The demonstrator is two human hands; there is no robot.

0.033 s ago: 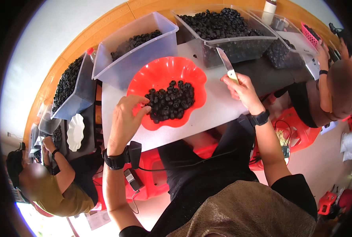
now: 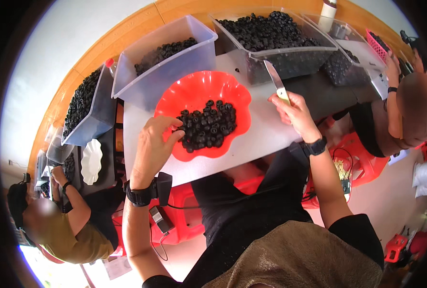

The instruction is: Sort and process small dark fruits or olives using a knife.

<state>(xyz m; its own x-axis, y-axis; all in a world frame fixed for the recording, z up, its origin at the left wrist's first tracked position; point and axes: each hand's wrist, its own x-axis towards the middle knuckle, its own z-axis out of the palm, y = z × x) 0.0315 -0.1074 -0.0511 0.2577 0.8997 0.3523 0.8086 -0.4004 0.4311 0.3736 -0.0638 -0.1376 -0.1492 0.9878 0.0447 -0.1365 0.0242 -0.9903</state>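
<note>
A red scalloped bowl [image 2: 244, 108] sits on the white table in front of me, with a heap of small black ring-shaped pieces [image 2: 206, 127] in it. My left hand [image 2: 153, 144] is at the bowl's left side, thumb and forefinger pinched round what looks like one of the black pieces, mostly hidden by the fingertips. To the right of the bowl, my right hand [image 2: 295, 113] grips a small knife [image 2: 274, 77] by its pale yellow-green handle. The blade points up and away from me, apart from the bowl and the pieces.
Behind the bowl stand a translucent bin [image 2: 163, 72] and a clear bin [image 2: 290, 60], both holding black pieces. Another bin [image 2: 91, 115] is at the left, near a white scalloped dish [image 2: 91, 161]. Co-workers sit on both sides. A bottle [image 2: 326, 17] stands at the back.
Almost nothing differs. The bowl and the table sit very slightly lower in the picture; both hands keep their poses.
</note>
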